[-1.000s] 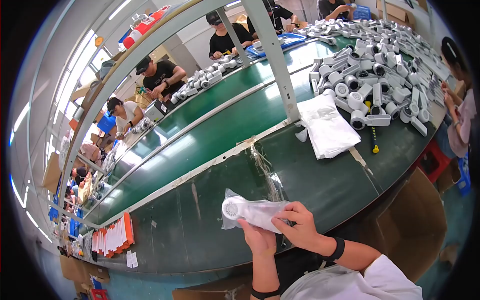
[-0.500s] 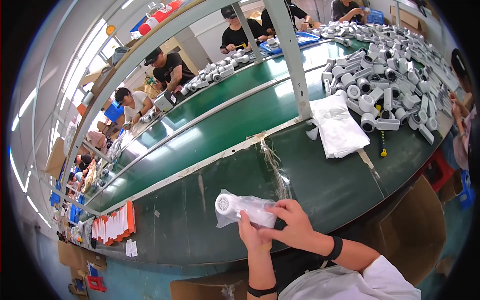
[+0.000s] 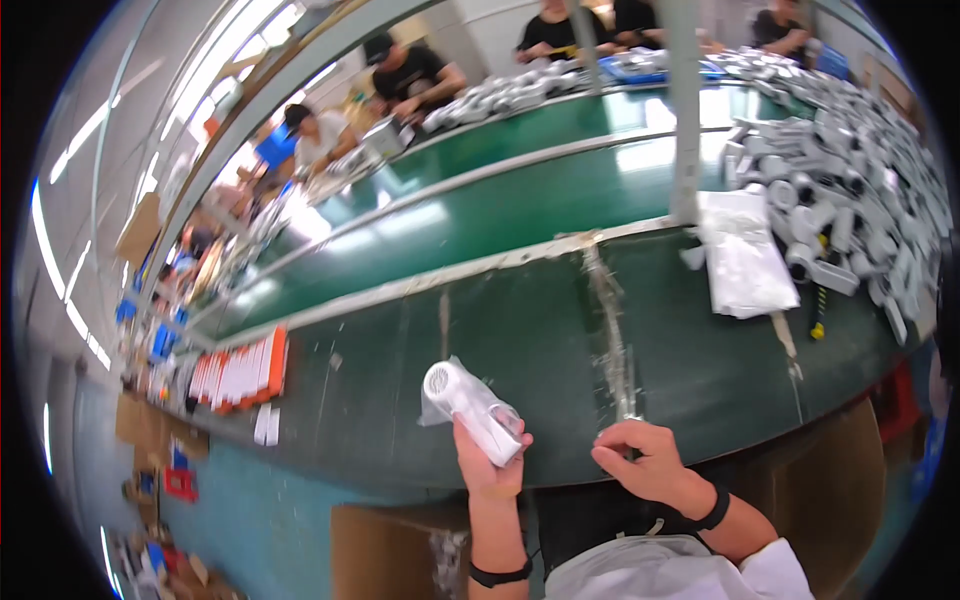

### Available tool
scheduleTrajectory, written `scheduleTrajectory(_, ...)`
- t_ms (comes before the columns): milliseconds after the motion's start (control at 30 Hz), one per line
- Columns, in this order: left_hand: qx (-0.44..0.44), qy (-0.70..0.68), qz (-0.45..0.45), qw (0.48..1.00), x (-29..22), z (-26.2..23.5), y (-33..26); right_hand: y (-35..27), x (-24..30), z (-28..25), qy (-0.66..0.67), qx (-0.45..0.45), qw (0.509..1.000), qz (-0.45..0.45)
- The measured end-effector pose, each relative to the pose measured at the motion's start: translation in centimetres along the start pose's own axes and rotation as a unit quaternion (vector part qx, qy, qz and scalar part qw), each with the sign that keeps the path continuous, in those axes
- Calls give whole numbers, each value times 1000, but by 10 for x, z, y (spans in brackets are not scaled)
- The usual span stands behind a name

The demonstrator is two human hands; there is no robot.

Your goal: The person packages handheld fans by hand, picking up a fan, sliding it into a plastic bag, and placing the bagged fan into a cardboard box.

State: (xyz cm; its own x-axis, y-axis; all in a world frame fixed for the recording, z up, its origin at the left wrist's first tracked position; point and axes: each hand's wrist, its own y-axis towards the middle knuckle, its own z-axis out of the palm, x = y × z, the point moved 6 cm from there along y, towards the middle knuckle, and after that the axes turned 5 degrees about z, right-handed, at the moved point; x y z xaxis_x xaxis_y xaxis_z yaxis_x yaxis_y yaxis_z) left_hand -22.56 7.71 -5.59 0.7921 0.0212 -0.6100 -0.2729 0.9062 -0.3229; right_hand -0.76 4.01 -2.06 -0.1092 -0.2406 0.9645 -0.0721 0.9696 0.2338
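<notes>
My left hand point(image 3: 490, 461) is closed around the handle of a white hair-dryer-shaped device point(image 3: 480, 418) in a clear plastic bag. Its round, grilled head points up and to the left, and loose film sticks out around it. My right hand point(image 3: 645, 462) is away from the device, low over the table's near edge. Its fingers are loosely curled with a gap to the thumb, and nothing shows in them. To the right, a stack of white plastic bags point(image 3: 745, 255) lies on the dark green table point(image 3: 400, 400).
A large heap of similar grey-white devices point(image 3: 840, 190) covers the right end, a yellow-and-black tool point(image 3: 820, 310) beside it. Orange-edged boxes or cards point(image 3: 240, 372) stand at left. A white metal post point(image 3: 684, 130) rises by the green belt point(image 3: 480, 210). Several people work across it.
My right hand has let go of the bagged device and moved away to the right. The left hand keeps it, now tilted more steeply. The whole view has shifted and turned.
</notes>
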Motion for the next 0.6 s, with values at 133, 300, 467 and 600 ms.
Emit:
scheduleTrajectory(133,-41,105,97,989,-80,-78,-23,-26,-21,-3,-37,88,995,34)
scheduleTrajectory(300,-221,454,208,838,-178,-221,-96,-36,-30,4,-75,82,993,29)
scheduleTrajectory(467,-368,667,-25,648,-182,-408,-141,-17,-17,48,-129,152,976,-85)
scheduleTrajectory(600,-218,777,-238,541,-130,-529,-115,-8,-39,57,-190,137,972,-15)
